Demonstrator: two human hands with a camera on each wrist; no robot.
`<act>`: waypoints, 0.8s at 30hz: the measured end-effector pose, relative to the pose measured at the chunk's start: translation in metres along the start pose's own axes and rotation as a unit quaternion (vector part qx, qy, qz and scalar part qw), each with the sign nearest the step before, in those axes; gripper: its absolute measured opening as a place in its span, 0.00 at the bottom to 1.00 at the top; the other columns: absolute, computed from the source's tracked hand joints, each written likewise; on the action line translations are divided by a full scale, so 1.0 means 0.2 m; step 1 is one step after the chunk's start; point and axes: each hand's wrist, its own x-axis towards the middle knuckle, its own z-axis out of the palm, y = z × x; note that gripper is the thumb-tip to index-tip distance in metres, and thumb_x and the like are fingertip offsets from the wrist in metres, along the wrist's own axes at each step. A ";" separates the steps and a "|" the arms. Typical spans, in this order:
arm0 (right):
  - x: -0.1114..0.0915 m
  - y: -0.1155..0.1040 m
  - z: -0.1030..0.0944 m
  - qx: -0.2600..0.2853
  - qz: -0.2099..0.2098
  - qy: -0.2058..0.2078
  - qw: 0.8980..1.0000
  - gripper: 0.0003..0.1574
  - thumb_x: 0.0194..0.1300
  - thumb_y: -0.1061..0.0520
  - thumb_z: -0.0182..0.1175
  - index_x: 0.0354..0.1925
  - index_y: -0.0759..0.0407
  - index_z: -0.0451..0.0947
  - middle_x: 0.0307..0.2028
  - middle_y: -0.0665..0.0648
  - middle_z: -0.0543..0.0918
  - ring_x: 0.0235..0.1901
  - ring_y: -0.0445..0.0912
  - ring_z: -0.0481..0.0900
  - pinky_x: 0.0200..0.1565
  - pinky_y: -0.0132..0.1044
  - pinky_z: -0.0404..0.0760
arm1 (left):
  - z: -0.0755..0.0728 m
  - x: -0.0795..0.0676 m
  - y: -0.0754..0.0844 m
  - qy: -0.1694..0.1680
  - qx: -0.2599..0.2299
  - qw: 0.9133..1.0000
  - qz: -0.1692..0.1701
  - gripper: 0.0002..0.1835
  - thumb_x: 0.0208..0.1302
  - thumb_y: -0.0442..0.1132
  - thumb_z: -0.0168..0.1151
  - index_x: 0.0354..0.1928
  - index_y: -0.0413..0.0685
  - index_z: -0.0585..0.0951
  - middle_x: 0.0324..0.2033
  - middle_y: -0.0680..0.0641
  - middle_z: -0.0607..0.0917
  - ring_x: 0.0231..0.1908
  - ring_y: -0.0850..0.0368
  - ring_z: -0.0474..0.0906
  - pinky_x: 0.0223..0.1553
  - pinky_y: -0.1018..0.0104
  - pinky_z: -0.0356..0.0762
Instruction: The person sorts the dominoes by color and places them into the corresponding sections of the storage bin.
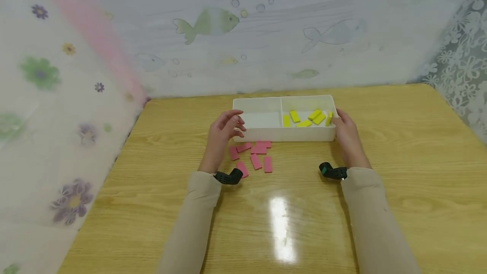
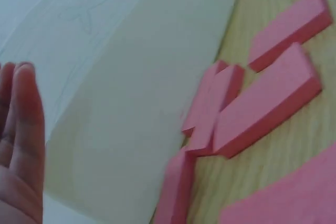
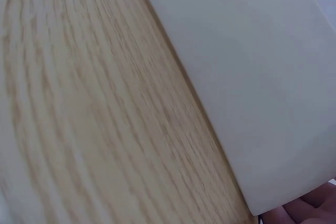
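Observation:
A white two-compartment box [image 1: 262, 135] sits on the table. Its right compartment holds several flat yellow blocks [image 1: 294, 116]; its left one shows a bare floor. At the box's right end my right hand [image 1: 348, 136] grips the wall, thumb over the rim and fingers along the outside; the right wrist view shows these fingers [image 3: 302, 211] at the corner. My left hand [image 1: 224, 132] is by the left end with loosely bent fingers and nothing in them. Several flat pink blocks [image 1: 255, 162] lie in front of the box, a few against its front wall in the left wrist view.
The wooden table [image 1: 411, 160] extends on both sides of the box. Behind it hangs a pale fish-patterned cloth [image 1: 266, 54], with a flowered cloth [image 1: 45, 117] at the left. Each wrist wears a black camera [image 1: 229, 177].

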 end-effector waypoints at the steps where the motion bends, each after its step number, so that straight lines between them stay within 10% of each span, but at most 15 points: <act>1: 0.00 0.01 0.00 0.000 -0.002 -0.002 1.000 0.34 0.68 0.46 0.34 0.69 0.49 0.41 0.69 0.51 0.43 0.66 0.47 0.42 0.62 0.47 0.47 | 0.01 0.00 -0.01 -0.024 0.009 1.000 -0.011 0.16 0.64 0.48 0.51 0.50 0.50 0.75 0.39 0.37 0.75 0.38 0.43 0.74 0.38 0.54 0.76; 7: -0.01 0.03 0.01 0.007 -0.004 -0.013 1.000 0.34 0.69 0.46 0.34 0.70 0.48 0.40 0.69 0.50 0.42 0.66 0.46 0.41 0.63 0.46 0.46 | 0.06 -0.02 0.01 -0.145 0.120 0.978 -0.092 0.19 0.62 0.54 0.52 0.51 0.55 0.75 0.43 0.43 0.77 0.41 0.48 0.75 0.45 0.51 0.72; 13: 0.00 0.04 0.03 0.015 -0.015 -0.021 1.000 0.32 0.69 0.49 0.32 0.69 0.46 0.41 0.68 0.49 0.43 0.66 0.46 0.42 0.62 0.48 0.46 | 0.05 -0.03 0.06 -0.245 0.312 0.910 -0.122 0.18 0.62 0.55 0.49 0.52 0.61 0.75 0.42 0.55 0.79 0.41 0.59 0.74 0.40 0.61 0.72; 24: 0.03 0.02 0.03 0.017 -0.019 0.007 1.000 0.32 0.68 0.51 0.31 0.69 0.48 0.42 0.68 0.48 0.44 0.66 0.43 0.41 0.63 0.44 0.46 | 0.11 -0.05 0.10 -0.298 0.327 0.889 -0.116 0.19 0.61 0.51 0.53 0.53 0.59 0.73 0.41 0.56 0.77 0.40 0.61 0.75 0.42 0.64 0.71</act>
